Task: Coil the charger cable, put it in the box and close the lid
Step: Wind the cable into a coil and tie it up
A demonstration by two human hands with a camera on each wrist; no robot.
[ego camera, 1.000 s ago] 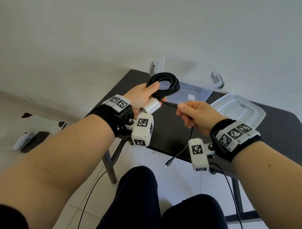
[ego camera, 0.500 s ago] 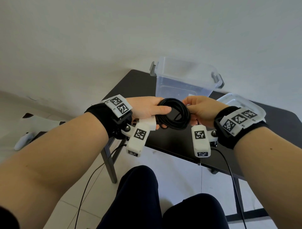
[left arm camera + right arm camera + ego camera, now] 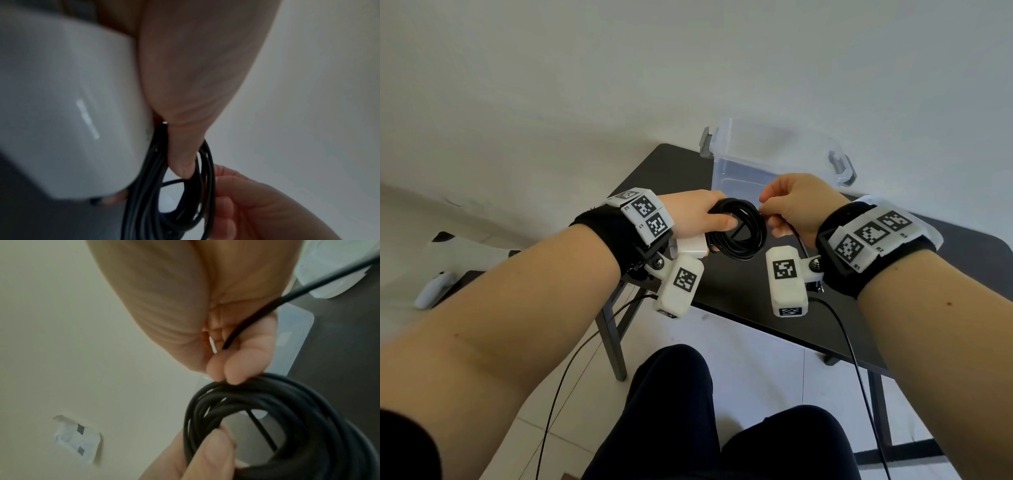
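Black cable (image 3: 736, 233), coiled, is held between two hands above the tabletop (image 3: 739, 284).
The left hand (image 3: 698, 216) grips coil and white charger (image 3: 690, 247); the right hand (image 3: 796, 204) pinches the loose end. The clear box (image 3: 774, 154) stands open behind, lid (image 3: 866, 199) beside it.

So the setup is a small black table (image 3: 739, 291) with dark metal legs, standing on a pale tiled floor (image 3: 753, 370). On the tabletop there's a clear plastic box (image 3: 753, 161) with grey latch handles at the 12 o'clock end, open, pushed back near the wall. Its clear lid (image 3: 936, 236) lies flat on the table at about 2 o'clock, mostly hidden behind a wrist. Off on the floor at 9 o'clock sits a white controller-ish thing (image 3: 434, 289), can't really tell what it is
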